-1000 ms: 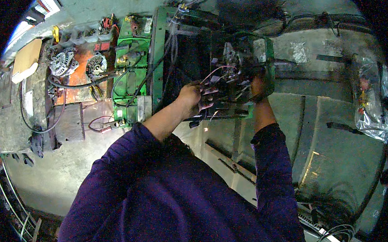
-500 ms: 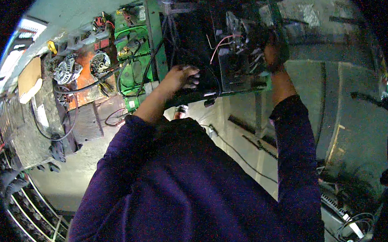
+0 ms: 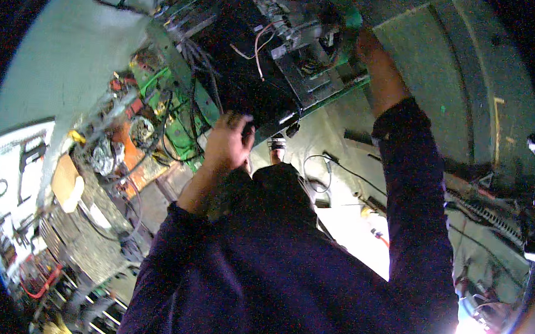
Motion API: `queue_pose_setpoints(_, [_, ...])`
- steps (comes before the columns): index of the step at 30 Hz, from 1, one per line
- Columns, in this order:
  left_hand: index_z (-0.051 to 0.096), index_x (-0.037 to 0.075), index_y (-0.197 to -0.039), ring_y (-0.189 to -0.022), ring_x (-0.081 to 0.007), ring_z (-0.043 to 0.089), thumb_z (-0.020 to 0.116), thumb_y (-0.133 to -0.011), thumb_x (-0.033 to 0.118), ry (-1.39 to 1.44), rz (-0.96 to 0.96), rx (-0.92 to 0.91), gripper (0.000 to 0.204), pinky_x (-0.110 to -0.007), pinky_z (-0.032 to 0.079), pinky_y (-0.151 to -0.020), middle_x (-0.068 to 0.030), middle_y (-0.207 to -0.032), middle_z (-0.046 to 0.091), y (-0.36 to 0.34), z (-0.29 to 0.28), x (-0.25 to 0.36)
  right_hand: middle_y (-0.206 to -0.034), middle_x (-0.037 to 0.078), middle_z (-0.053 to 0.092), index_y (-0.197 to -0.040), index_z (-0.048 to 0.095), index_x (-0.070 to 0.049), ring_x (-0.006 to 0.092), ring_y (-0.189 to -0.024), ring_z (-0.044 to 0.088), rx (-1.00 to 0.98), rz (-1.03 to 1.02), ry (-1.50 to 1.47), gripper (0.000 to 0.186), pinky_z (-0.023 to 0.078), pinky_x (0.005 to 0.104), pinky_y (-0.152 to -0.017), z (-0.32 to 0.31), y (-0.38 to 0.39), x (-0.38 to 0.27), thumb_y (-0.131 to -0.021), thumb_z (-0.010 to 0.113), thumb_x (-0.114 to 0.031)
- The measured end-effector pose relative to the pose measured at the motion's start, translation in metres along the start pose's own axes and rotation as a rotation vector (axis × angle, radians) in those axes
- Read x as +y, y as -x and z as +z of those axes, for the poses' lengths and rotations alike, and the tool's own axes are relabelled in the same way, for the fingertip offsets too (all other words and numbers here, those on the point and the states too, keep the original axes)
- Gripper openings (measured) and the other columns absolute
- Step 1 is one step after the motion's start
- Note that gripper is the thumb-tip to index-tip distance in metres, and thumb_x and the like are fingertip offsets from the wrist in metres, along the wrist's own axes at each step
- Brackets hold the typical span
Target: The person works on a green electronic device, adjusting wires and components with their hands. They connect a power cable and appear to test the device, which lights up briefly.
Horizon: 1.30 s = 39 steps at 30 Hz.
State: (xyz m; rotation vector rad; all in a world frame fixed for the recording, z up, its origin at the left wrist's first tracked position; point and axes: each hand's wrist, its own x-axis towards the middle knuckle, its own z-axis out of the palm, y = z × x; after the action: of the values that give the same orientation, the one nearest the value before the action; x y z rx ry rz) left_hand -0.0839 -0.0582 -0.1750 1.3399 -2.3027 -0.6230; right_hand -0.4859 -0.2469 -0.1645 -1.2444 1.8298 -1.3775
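L hand (image 3: 226,142): on lower-left edge of the black electrical unit (image 3: 249,57), fingers curled over the edge, gripping it.
R hand (image 3: 366,44): up at the unit's right end by the green frame (image 3: 344,89); fingers hidden behind the frame, so can't tell how far closed; looks to be bearing on that end.
Unit: dark box w/ open wiring, held up in front of the person, tilted, left end lower than right. Upper centre of view.
Wires: thin red/white wires (image 3: 259,42) looping over the grey metal block (image 3: 287,17) on top face.
Sleeves: dark purple sleeves (image 3: 411,192) on both arms, R arm stretched up, L arm bent.
Left bg: green board (image 3: 165,107) w/ black cables, orange part (image 3: 138,160) below it, round metal pieces near. All well apart from the hands.
Floor: pale concrete floor (image 3: 342,134), loose black cable (image 3: 319,170) lying on it below the unit.
Right bg: blurred, dark, can't make out.
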Motion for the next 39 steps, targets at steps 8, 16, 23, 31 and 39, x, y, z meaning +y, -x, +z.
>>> queue_pose_setpoints(8, [0.058,0.010,-0.120,-0.108,-0.0409,0.052,0.067,-0.083,0.028,-0.118,0.432,-0.110,0.042,-0.055,0.043,-0.094,-0.0150,-0.123,0.054,0.001,0.053,-0.002,-0.102,0.005,0.066,-0.117,0.060,-0.009,0.0170,-0.089,0.061,0.613,0.382,-0.423,0.029,0.050,0.0326,-0.072,-0.086,0.270,0.088,-0.094,0.062,-0.026])
queue_pose_setpoints(16, [0.051,0.009,-0.136,-0.119,-0.0470,0.046,0.066,-0.084,0.045,-0.251,0.391,-0.088,0.065,-0.059,0.034,-0.106,-0.0252,-0.126,0.050,0.011,0.065,-0.010,-0.073,0.004,0.061,-0.087,0.063,-0.011,0.0152,-0.058,0.055,-0.020,1.164,-0.324,0.015,0.043,0.0338,-0.049,-0.017,0.544,0.251,-0.086,0.066,-0.025])
queue_pose_setpoints(23, [0.041,0.005,-0.144,-0.129,-0.0500,0.036,0.074,-0.077,0.043,-0.190,0.405,-0.174,0.084,-0.059,0.032,-0.107,-0.0301,-0.139,0.040,0.013,0.071,-0.018,-0.095,0.018,0.069,-0.095,0.069,-0.001,0.0356,-0.082,0.067,-0.762,0.221,0.757,0.032,0.053,0.0433,-0.073,0.082,0.604,0.348,-0.099,0.051,-0.027])
queue_pose_setpoints(31, [0.039,-0.005,-0.139,-0.118,-0.0415,0.049,0.063,-0.087,0.054,-0.305,0.460,-0.237,0.082,-0.053,0.041,-0.100,-0.0267,-0.132,0.048,0.021,0.081,-0.073,-0.082,0.017,0.069,-0.083,0.072,-0.009,0.0274,-0.082,0.071,-0.575,0.935,0.281,0.018,0.054,0.0402,-0.067,0.161,0.586,0.481,-0.075,0.069,-0.024])
queue_pose_setpoints(39, [0.040,-0.004,-0.139,-0.120,-0.0431,0.047,0.065,-0.086,0.051,-0.451,0.432,-0.302,0.081,-0.054,0.039,-0.100,-0.0269,-0.131,0.048,0.024,0.106,-0.109,-0.089,0.013,0.071,-0.097,0.066,-0.013,0.0335,-0.086,0.069,-0.368,1.125,0.173,0.023,0.054,0.0418,-0.071,0.207,0.543,0.612,-0.075,0.065,-0.021])
